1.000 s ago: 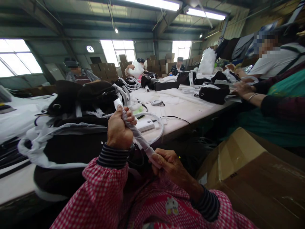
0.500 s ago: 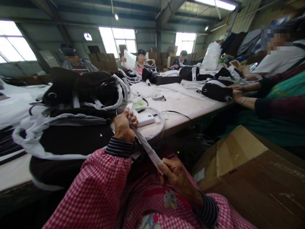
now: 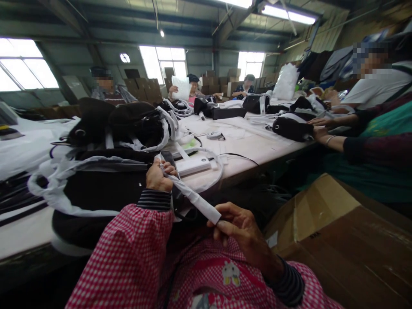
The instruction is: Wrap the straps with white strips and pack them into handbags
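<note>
My left hand (image 3: 159, 175) is closed round the upper part of a white paper-wrapped strap (image 3: 193, 197), beside a black bag (image 3: 99, 184). The strap slants down to the right across my lap. Its flat lower end lies at my right hand (image 3: 246, 234), where thumb and fingers close on the edge. A thin white-wrapped loop (image 3: 221, 169) curves over the table edge behind the strap. Just past my left hand lies a flat white box or stack of cards (image 3: 194, 165).
More black bags with white-wrapped handles (image 3: 125, 122) are piled at left on the table (image 3: 238, 143). A large cardboard box (image 3: 337, 240) stands at my right. A co-worker's hands (image 3: 322, 128) rest on a black bag (image 3: 291, 126). Several people sit farther off.
My left hand has moved left and slightly down with the strap. The fingers of my right hand have loosened and shifted to the strap's end, which now shows more. The view has turned slightly.
</note>
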Action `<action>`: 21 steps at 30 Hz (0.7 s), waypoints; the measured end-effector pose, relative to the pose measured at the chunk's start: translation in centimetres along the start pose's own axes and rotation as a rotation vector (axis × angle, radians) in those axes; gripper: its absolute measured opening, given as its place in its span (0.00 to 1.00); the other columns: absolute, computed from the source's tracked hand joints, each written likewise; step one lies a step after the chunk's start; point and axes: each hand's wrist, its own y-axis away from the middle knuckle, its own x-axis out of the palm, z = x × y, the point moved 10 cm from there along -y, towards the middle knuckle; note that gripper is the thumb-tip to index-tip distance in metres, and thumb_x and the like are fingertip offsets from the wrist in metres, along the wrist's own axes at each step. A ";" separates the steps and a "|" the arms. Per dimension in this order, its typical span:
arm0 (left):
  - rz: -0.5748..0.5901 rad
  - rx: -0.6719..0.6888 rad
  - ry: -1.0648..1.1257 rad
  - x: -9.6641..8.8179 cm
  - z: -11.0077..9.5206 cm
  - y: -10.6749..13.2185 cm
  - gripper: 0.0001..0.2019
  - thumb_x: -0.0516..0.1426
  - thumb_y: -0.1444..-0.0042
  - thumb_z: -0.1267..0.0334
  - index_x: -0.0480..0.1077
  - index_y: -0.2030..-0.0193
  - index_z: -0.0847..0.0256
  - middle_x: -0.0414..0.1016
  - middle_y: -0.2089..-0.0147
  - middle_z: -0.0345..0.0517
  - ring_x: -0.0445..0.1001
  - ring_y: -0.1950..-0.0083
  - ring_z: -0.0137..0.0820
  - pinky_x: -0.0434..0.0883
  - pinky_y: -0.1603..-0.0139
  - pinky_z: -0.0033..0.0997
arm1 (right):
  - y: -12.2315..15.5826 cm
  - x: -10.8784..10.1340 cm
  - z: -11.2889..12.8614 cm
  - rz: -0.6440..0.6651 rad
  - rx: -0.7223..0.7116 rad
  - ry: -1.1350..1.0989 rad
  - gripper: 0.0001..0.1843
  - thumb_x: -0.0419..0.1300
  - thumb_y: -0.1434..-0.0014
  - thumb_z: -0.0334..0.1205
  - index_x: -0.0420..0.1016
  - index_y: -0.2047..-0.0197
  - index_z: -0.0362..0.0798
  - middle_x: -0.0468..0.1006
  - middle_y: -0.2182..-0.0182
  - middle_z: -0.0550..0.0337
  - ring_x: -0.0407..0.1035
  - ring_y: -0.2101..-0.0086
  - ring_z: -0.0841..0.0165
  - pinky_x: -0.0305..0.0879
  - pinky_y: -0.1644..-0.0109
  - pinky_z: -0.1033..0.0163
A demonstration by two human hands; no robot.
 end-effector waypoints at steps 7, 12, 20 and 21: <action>-0.011 0.029 0.046 0.0 -0.5 0.5 0.23 0.42 0.25 0.59 0.54 0.75 0.59 0.51 0.84 0.27 0.51 0.89 0.19 0.52 0.85 0.21 | -1.6 -0.1 0.1 -0.097 -0.048 0.052 0.12 0.67 0.39 0.44 0.78 0.55 0.45 0.82 0.70 0.58 0.72 0.78 0.72 0.66 0.76 0.69; -0.071 0.071 0.028 -0.2 -0.8 0.8 0.22 0.42 0.25 0.61 0.57 0.74 0.60 0.59 0.83 0.31 0.60 0.87 0.21 0.60 0.82 0.19 | -0.9 -0.3 4.0 -0.177 -0.394 0.483 0.09 0.60 0.32 0.40 0.80 0.52 0.50 0.79 0.72 0.62 0.73 0.74 0.71 0.66 0.71 0.67; -0.054 0.215 -0.049 3.2 -4.1 2.5 0.19 0.46 0.27 0.63 0.66 0.70 0.62 0.74 0.78 0.41 0.77 0.77 0.29 0.74 0.74 0.25 | 1.4 1.5 7.8 -0.115 -0.713 0.861 0.16 0.55 0.32 0.28 0.76 0.46 0.52 0.77 0.68 0.61 0.73 0.68 0.70 0.64 0.64 0.65; -0.033 0.234 -0.059 4.2 -4.6 3.0 0.19 0.46 0.27 0.63 0.66 0.71 0.62 0.74 0.78 0.42 0.78 0.77 0.30 0.74 0.73 0.25 | 1.7 1.6 8.1 -0.115 -0.735 0.868 0.15 0.55 0.32 0.28 0.76 0.47 0.52 0.77 0.68 0.62 0.72 0.69 0.70 0.64 0.64 0.65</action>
